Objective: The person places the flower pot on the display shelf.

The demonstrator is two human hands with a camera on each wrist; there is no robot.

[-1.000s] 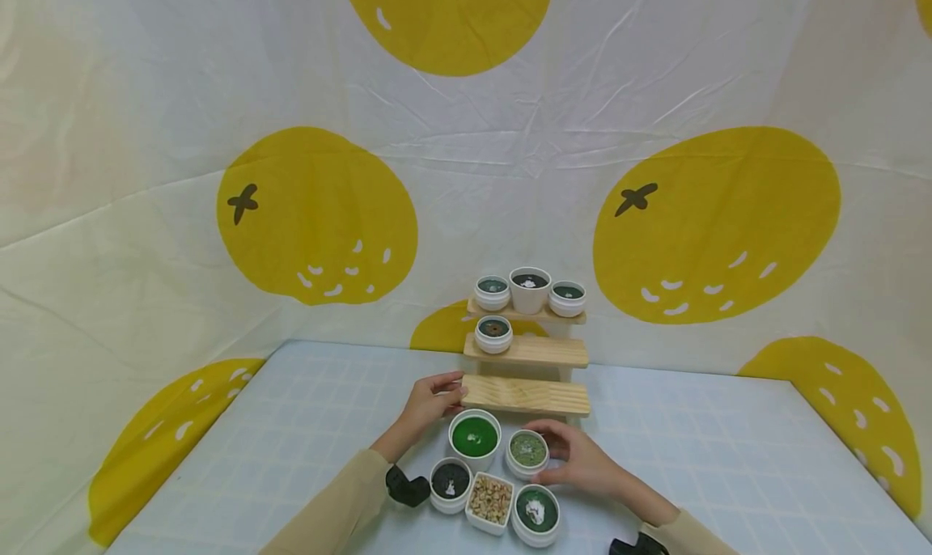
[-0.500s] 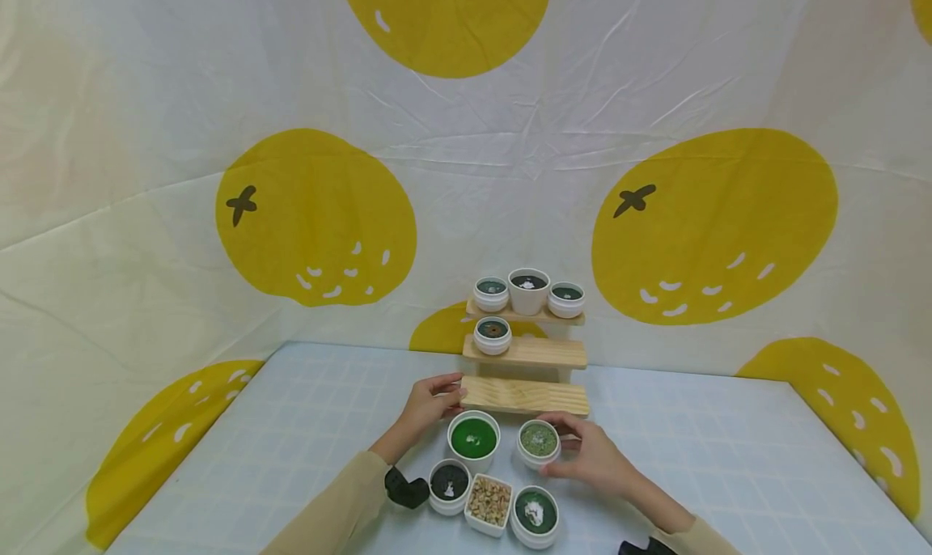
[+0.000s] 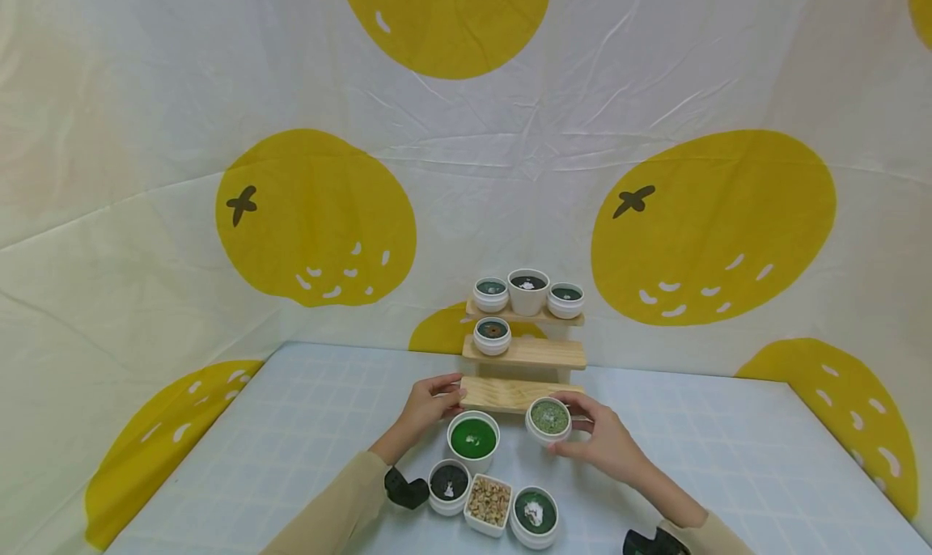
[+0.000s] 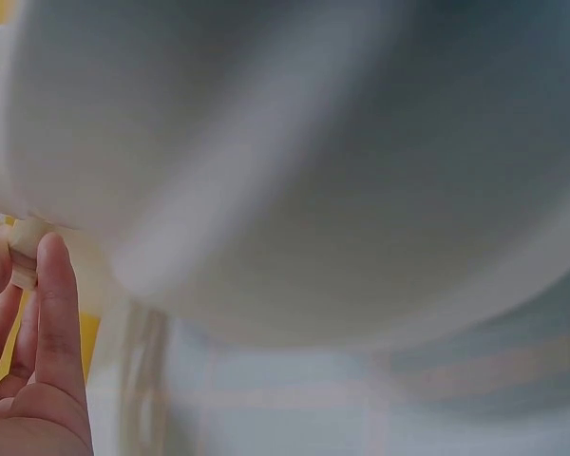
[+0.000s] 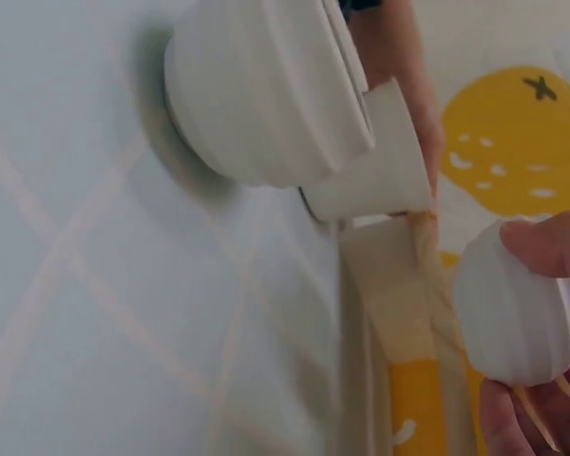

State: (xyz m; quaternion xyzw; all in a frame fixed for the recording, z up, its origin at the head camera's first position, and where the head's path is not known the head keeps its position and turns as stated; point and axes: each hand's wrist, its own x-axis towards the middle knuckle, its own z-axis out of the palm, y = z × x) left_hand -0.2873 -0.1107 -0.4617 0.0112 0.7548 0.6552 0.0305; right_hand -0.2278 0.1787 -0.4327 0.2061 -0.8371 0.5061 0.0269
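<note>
My right hand (image 3: 603, 440) grips a small white pot (image 3: 548, 422) with a speckled green top, thumb on the near side and fingers behind. In the right wrist view this ribbed pot (image 5: 518, 309) is off the table. It overlaps the right end of the lowest step of a three-tier wooden stand (image 3: 495, 393). My left hand (image 3: 425, 403) pinches that step's left end; the left wrist view shows thumb and finger on the wooden end (image 4: 26, 242). A taller cup with a bright green top (image 3: 473, 439) stands just in front of the step.
Nearest me stand a dark-topped pot (image 3: 449, 484), a square dish of brown bits (image 3: 489, 502) and a green-and-white-topped pot (image 3: 535, 513). A pot (image 3: 493, 336) sits on the middle step's left. The top step bears two pots and a cup (image 3: 527, 292). A patterned cloth hangs behind.
My right hand has lifted the speckled green pot from beside the bright green cup and carried it away from me and rightward, up to the lowest step. My left hand stays put.
</note>
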